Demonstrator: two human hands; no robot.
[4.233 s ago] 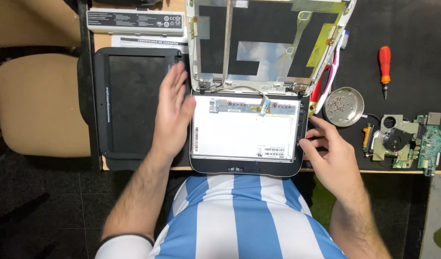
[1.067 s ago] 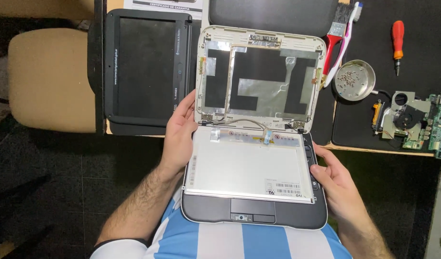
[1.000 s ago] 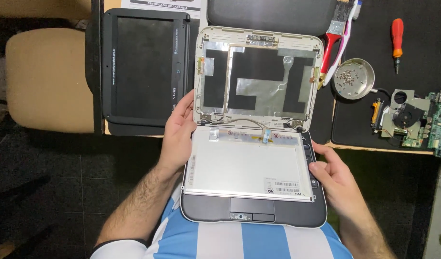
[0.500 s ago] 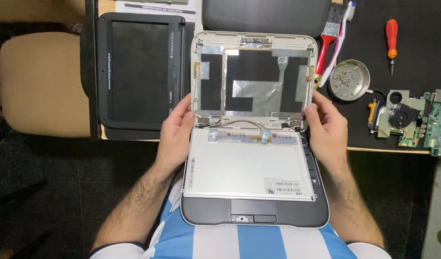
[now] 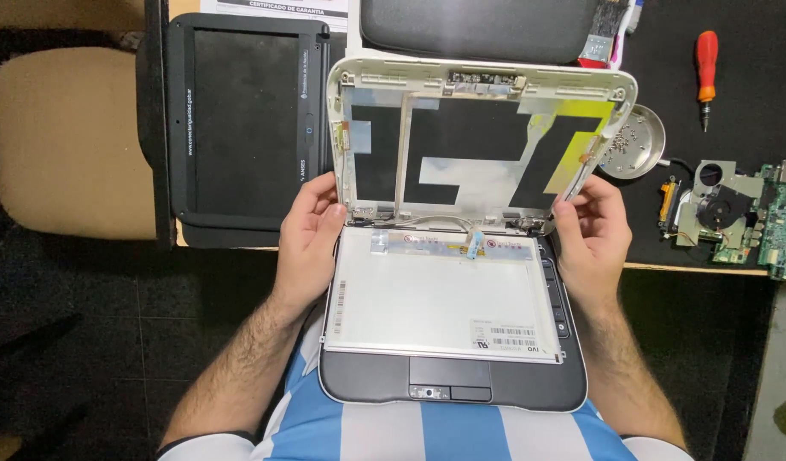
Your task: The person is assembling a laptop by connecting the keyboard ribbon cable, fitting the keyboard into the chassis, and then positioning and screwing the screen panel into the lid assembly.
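A small opened laptop rests on my lap, its dark grey base toward me. A bare white screen panel lies face down over the keyboard. The white lid shell stands open behind it, with black and yellow patches inside. My left hand grips the lid's lower left corner by the hinge. My right hand holds the lid's lower right corner. Thin cables run along the hinge line.
On the table behind lie a black screen bezel, a dark padded case, a round metal dish, a red screwdriver and a fan with green circuit board. A beige chair seat stands left.
The laptop slid from the table edge onto my lap. My right hand went up from the base's right side to the lid's lower right corner; the lid stands more upright.
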